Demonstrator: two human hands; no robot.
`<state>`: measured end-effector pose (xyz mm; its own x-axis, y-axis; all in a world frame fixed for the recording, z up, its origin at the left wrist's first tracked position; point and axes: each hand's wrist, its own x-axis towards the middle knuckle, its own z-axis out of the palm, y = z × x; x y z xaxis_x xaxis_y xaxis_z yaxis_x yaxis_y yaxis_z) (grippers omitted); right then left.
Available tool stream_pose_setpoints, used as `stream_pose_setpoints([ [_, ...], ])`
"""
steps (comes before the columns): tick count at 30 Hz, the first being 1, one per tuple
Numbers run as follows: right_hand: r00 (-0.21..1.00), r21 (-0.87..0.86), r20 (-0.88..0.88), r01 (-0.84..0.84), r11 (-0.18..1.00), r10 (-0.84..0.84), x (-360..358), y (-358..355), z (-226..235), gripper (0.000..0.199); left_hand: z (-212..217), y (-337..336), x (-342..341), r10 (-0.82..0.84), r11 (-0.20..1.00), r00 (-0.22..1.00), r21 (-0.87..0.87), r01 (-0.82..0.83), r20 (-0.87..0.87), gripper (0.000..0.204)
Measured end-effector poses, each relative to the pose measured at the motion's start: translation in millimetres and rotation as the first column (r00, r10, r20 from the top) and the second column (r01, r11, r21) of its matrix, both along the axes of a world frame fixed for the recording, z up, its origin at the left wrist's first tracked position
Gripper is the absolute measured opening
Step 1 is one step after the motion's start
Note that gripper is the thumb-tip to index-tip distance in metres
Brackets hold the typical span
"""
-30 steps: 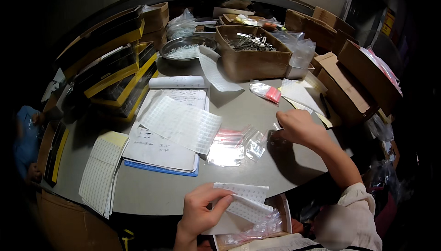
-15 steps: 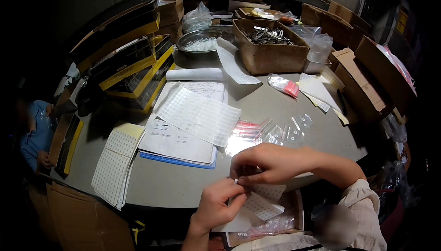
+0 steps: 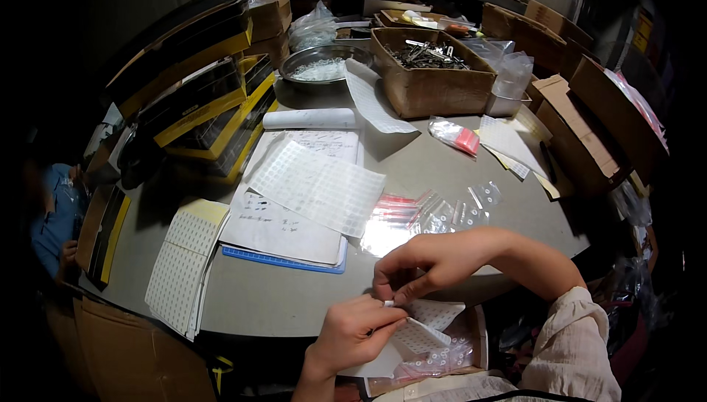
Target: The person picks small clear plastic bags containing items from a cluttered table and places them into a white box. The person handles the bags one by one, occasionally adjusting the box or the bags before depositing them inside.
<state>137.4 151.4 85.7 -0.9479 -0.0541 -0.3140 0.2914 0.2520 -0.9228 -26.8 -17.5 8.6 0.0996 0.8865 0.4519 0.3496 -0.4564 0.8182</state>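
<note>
My left hand holds a white sticker sheet over my lap, just below the table's front edge. My right hand reaches across from the right, and its fingertips pinch at the top edge of that sheet, touching the left thumb. Just beyond the hands, a pile of small clear zip bags with red strips lies on the grey round table. Under the sheet, a tray in my lap holds more small clear bags.
A larger sticker sheet lies on a notepad; two more sheets lie at the front left. Yellow-and-black boxes, a metal bowl, a cardboard box of metal parts and cartons ring the table. A person in blue is at far left.
My right hand has come back from the bags at the right of the table to the sticker sheet in my left hand, and now pinches it.
</note>
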Motion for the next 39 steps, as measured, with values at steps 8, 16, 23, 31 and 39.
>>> stream_pose_setpoints([
  [8, 0.998, -0.015, 0.051, -0.024, 1.000, 0.025, 0.0, 1.0, 0.9, 0.013, -0.1, 0.8, 1.1, 0.001, 0.999, 1.000, 0.034, -0.001, -0.019, 0.017],
  [16, 0.997, -0.084, 0.023, -0.076, 0.994, 0.078, 0.3, 3.8, -3.6, 0.016, -8.2, -0.4, 0.2, 0.004, 0.995, 0.998, 0.103, 0.002, -0.061, 0.021],
  [23, 0.993, -0.106, 0.087, -0.074, 0.992, 0.084, -0.5, 5.3, -1.6, 0.020, -6.3, -0.6, 4.1, 0.036, 0.981, 0.992, 0.194, -0.012, -0.123, 0.025],
  [31, 0.987, -0.127, 0.089, -0.122, 0.984, 0.134, -3.4, 7.4, -7.5, 0.017, -11.0, 1.0, 5.6, 0.023, 0.974, 0.995, 0.227, 0.001, -0.101, 0.026],
  [39, 0.992, -0.155, 0.077, -0.085, 0.984, 0.098, -1.6, 5.0, -8.9, 0.016, -7.9, 0.0, 6.3, 0.038, 0.974, 0.992, 0.226, -0.010, -0.122, 0.024],
])
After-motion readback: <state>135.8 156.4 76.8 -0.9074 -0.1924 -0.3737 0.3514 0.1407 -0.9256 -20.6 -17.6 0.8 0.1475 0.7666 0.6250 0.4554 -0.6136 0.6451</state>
